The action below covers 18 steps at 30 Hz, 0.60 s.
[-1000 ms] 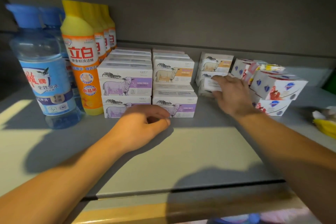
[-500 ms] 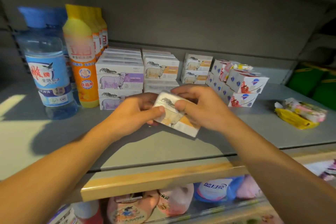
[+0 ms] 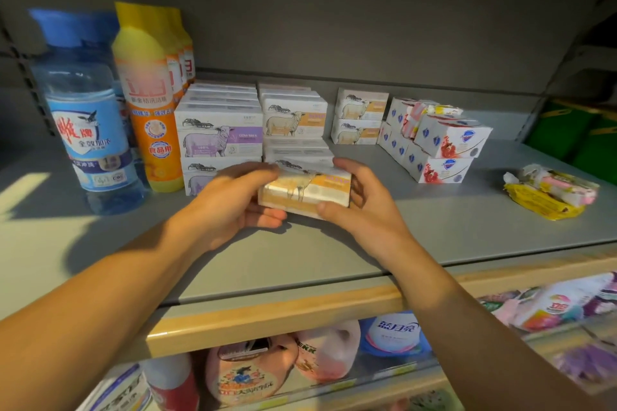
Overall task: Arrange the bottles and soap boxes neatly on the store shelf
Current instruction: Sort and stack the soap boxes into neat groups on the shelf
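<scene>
Both hands hold an orange-and-white sheep soap box (image 3: pixel 305 188) just above the grey shelf (image 3: pixel 300 253), in front of the stacked boxes. My left hand (image 3: pixel 233 203) grips its left end and my right hand (image 3: pixel 360 207) grips its right end. Behind it stand purple sheep soap boxes (image 3: pixel 218 137), an orange sheep box stack (image 3: pixel 293 120) and two more orange sheep boxes (image 3: pixel 359 117) further right. Red-and-white soap boxes (image 3: pixel 440 147) lie slanted at the right. A blue bottle (image 3: pixel 86 117) and a row of yellow-orange bottles (image 3: pixel 150 100) stand at the left.
Yellow and pink wrapped packets (image 3: pixel 551 190) lie loose at the shelf's right end. Green packs (image 3: pixel 581 137) sit beyond them. A wooden front rail (image 3: pixel 267 314) edges the shelf, with detergent bags (image 3: pixel 253 370) on the level below.
My right hand took an orange sheep box from the right stack and brought it to the centre. My left hand joined it, and the box has turned level between both hands.
</scene>
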Motion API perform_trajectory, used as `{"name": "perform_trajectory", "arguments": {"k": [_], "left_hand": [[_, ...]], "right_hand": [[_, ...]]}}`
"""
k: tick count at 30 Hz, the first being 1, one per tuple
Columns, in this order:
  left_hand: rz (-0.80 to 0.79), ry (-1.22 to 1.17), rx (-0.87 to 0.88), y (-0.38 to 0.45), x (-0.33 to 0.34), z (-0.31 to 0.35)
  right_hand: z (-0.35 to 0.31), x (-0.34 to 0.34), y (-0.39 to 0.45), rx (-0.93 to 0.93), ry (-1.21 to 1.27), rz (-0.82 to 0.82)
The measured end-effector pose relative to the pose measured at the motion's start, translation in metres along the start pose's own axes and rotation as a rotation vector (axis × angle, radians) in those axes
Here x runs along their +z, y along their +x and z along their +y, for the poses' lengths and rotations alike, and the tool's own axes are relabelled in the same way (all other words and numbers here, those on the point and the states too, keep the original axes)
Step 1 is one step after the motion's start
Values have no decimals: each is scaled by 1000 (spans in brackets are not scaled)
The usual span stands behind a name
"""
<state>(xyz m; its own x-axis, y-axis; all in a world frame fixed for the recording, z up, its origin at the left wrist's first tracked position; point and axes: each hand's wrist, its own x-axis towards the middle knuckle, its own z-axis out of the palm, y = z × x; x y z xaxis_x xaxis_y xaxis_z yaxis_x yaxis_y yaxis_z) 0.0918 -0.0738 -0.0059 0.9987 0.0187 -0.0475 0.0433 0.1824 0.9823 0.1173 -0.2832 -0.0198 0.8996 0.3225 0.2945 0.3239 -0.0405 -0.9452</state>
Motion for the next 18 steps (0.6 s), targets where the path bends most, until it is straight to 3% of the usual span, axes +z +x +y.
{"name": "perform_trajectory", "arguments": {"k": [6, 13, 18], "left_hand": [[-146, 88, 83, -6, -2, -2], [-43, 484, 259, -11, -2, 0], [-9, 536, 285, -10, 1, -1]], "right_hand": [[-3, -3, 5, 213, 94, 85], [-6, -6, 13, 321, 84, -29], [-6, -7, 15, 331, 68, -45]]}}
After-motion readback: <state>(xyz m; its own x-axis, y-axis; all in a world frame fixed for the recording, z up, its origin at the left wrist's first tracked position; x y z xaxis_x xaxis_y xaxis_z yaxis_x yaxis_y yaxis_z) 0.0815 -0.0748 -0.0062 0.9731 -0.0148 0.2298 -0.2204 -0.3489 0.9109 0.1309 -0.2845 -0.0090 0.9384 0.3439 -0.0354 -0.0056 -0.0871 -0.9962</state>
